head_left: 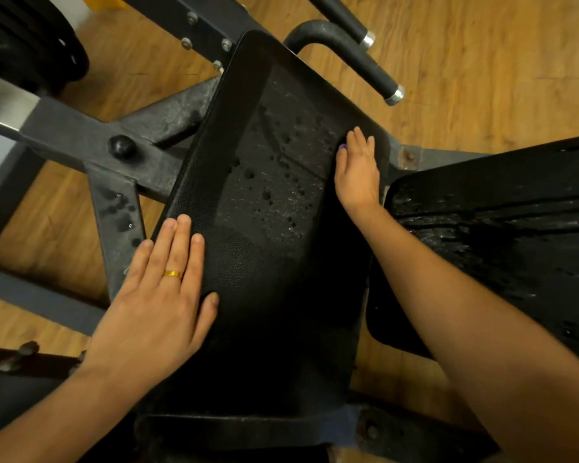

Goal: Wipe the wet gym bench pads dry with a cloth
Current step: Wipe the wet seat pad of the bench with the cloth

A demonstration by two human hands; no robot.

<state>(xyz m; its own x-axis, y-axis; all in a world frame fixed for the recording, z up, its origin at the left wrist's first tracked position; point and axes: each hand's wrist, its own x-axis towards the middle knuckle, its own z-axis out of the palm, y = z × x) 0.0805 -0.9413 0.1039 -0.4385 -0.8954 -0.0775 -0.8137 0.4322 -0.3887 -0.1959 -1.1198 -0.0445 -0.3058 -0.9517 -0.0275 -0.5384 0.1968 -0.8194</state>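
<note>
At centre, black bench pad [248, 262] beaded with water drops [266, 195], on dark steel frame [81, 135]. Flat on its near left edge, left hand [161, 295], fingers straight, gripping nothing; flat on its far right side, right hand [356, 172], likewise. Just right, second pad [502, 235], also wet; wooden floor [482, 61] below.

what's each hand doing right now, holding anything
Left hand: open, flat on the bench pad, holding nothing.
Right hand: open, fingers straight on the same pad, no cloth in sight.
</note>
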